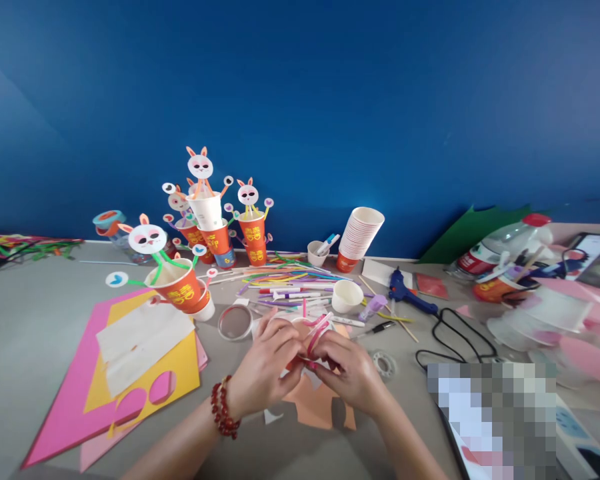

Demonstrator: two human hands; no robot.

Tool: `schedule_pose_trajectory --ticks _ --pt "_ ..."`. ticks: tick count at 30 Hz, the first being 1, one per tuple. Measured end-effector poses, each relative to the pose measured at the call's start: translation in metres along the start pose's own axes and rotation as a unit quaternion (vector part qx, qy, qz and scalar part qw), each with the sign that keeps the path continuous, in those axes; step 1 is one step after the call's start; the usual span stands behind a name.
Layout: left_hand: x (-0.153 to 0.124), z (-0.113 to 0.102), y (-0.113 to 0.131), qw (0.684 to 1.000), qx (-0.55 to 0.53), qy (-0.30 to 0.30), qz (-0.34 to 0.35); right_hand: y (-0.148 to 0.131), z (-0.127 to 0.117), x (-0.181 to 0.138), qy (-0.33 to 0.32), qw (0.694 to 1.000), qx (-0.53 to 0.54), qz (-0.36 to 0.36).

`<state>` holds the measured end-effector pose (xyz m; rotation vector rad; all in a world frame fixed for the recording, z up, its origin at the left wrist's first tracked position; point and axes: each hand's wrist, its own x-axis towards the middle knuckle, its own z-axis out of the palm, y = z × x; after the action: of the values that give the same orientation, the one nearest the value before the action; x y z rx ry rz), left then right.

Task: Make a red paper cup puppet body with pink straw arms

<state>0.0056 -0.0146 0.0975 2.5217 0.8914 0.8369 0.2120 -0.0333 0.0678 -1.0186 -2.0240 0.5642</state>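
Both of my hands meet at the lower middle of the head view, over a grey table (25, 333). My left hand (265, 363), with a red bead bracelet on its wrist, has its fingers closed on a white paper cup (300, 325). My right hand (347, 370) pinches a pink straw (316, 333) bent against that cup. Orange paper (315, 407) lies under my hands.
Paper-cup rabbit figures (207, 213) stand at the back left, one lying nearer (173, 280). Pink and yellow sheets (130, 373) lie left. Loose straws (290, 280), a cup stack (357, 237), a blue glue gun (407, 293), tape rolls and a bottle (510, 243) fill the middle and right.
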Motion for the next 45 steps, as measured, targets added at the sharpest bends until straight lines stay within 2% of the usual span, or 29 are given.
schedule_pose_trajectory --ticks 8,16,22,29,35,40,45 --pt "-0.001 0.004 -0.002 1.0 -0.016 0.015 0.0 -0.001 0.003 0.0 0.006 1.0 0.012 -0.005" --pt "-0.003 0.007 -0.006 0.999 -0.025 0.025 0.006 -0.004 -0.003 0.0 -0.004 0.999 -0.032 -0.037" --pt "-0.003 0.006 -0.004 1.0 -0.01 0.012 0.003 -0.003 0.002 0.0 0.022 0.997 -0.041 -0.057" --pt "-0.003 0.007 -0.006 1.0 -0.027 0.012 0.005 -0.008 0.005 0.001 0.051 0.995 -0.065 -0.049" --pt "-0.003 0.006 -0.006 0.999 -0.025 0.006 0.023 -0.011 0.007 0.001 0.07 0.991 -0.088 -0.077" --pt "-0.004 0.004 -0.004 0.999 -0.028 -0.007 0.021 -0.015 0.007 0.003 0.054 0.99 -0.107 -0.077" --pt "-0.003 0.004 -0.004 0.999 -0.044 0.012 0.022 -0.019 0.002 0.003 0.033 0.992 -0.091 -0.081"
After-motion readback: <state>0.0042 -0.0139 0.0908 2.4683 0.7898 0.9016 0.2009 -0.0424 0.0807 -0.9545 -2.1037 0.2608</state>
